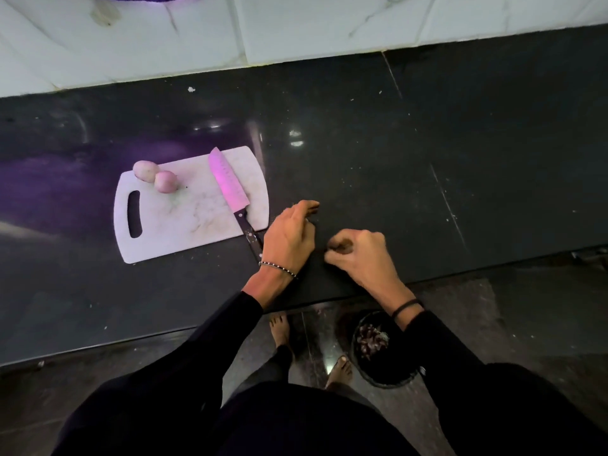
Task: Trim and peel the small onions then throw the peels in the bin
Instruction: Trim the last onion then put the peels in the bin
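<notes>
Two peeled small onions (pixel 154 176) lie at the far left corner of a white cutting board (pixel 184 218) on the dark counter. A knife (pixel 230 192) rests along the board's right side, its black handle pointing toward me. My left hand (pixel 289 235) lies flat on the counter just right of the board, fingers extended over a few brown peel scraps (pixel 312 210). My right hand (pixel 358 255) is curled close to the counter's front edge, its fingers closed on brown onion peels (pixel 340 245). A round black bin (pixel 375 347) with peels inside stands on the floor below my right forearm.
A white tiled wall (pixel 296 28) backs the black counter (pixel 427 159). The counter's front edge runs diagonally above the floor, where my bare feet (pixel 279 330) stand left of the bin. Small white specks dot the counter.
</notes>
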A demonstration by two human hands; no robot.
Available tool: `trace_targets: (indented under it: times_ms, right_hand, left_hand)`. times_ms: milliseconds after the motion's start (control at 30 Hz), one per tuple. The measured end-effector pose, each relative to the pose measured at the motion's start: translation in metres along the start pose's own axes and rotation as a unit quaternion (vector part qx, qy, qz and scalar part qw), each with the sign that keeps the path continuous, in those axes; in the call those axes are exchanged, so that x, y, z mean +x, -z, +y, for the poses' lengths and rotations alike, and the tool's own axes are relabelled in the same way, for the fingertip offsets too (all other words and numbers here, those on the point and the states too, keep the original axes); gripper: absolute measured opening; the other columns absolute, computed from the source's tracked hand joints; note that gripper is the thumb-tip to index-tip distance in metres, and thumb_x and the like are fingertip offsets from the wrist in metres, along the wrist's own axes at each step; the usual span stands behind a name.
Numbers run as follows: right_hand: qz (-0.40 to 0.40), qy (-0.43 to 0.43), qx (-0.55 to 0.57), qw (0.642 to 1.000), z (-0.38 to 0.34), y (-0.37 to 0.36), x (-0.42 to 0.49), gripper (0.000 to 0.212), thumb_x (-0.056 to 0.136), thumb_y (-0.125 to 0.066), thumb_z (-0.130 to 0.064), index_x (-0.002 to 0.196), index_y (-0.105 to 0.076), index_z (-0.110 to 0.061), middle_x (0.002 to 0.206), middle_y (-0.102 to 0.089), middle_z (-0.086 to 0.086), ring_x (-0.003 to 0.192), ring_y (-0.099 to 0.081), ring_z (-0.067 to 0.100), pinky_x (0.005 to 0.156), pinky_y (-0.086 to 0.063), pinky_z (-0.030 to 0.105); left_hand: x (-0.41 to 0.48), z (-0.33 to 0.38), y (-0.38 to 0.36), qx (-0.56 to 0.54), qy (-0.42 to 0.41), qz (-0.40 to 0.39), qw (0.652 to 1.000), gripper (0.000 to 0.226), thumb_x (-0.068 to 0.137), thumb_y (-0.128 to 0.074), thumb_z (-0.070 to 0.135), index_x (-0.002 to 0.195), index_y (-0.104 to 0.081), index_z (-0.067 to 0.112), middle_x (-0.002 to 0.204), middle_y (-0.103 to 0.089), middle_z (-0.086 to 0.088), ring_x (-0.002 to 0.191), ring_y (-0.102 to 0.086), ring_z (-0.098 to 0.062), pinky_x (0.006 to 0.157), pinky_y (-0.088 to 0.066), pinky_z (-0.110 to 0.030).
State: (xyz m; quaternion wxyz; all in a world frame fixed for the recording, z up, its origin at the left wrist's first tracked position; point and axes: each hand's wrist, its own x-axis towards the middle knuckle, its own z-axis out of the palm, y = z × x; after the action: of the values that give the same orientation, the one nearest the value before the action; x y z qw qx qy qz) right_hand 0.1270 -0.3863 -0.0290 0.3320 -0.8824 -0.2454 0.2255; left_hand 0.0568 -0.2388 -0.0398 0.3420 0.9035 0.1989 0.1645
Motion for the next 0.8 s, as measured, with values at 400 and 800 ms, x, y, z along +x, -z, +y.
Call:
trace_targets:
  times_ms: [400, 800]
  right_hand:
    - [0.085, -0.186, 0.150, 0.967, 0.147, 0.015, -0.131, 0.013, 0.080, -0.086, -0.019, 0.090, -0.078, -0.019, 0.081, -0.077, -0.011, 0.075, -0.071, -0.007, 0.068, -0.053, 0.009]
    - [0.035, -0.321, 0.068, 0.944, 0.337, -0.072, -0.158, 0.012, 0.086, -0.077, -0.010, 0.097, -0.077, -0.005, 0.091, -0.078, 0.010, 0.091, -0.073, 0.025, 0.085, -0.054, 0.027]
  left_hand:
    - [-0.144, 0.068, -0.118, -0.090, -0.178, -0.152, 0.968, 0.027, 0.087, -0.050, 0.002, 0.108, -0.066, 0.007, 0.105, -0.066, -0.004, 0.100, -0.062, -0.022, 0.086, -0.051, -0.027]
    - [-0.199, 0.025, -0.286, 0.013, 0.071, -0.454, 0.888, 0.038, 0.093, -0.047, 0.009, 0.130, -0.055, 0.012, 0.129, -0.057, -0.010, 0.116, -0.056, -0.028, 0.091, -0.046, -0.032]
